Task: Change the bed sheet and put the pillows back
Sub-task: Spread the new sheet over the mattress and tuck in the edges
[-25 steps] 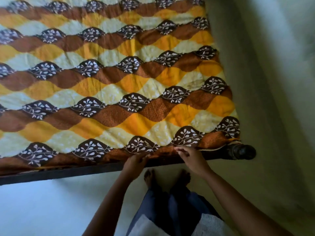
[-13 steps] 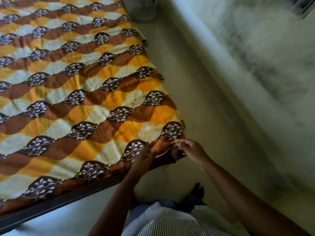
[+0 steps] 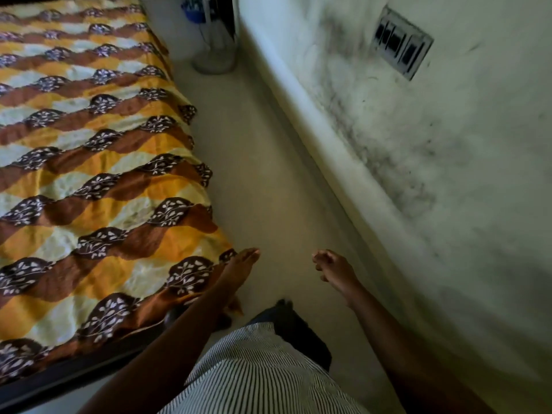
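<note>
The bed sheet point(image 3: 98, 174) lies spread flat over the bed, filling the view from 7 to 11 o'clock. It has wavy bands of orange, brown and pale yellow, with dark scallops printed in white leaves. Its lightly wrinkled near edge hangs over the dark bed frame point(image 3: 74, 380). The left grip point(image 3: 239, 270) is spread, fingers straight, at the sheet's corner; contact is unclear. The right grip point(image 3: 331, 267), at 5 o'clock, curls loosely over the floor point(image 3: 254, 174), holding nothing.

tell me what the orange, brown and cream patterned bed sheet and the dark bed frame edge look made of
Orange, brown and cream patterned bed sheet: woven fabric, probably cotton, matte, soft wrinkles, draping edge. Dark bed frame edge: smooth, rigid; painted metal or wood, cannot tell.
</note>
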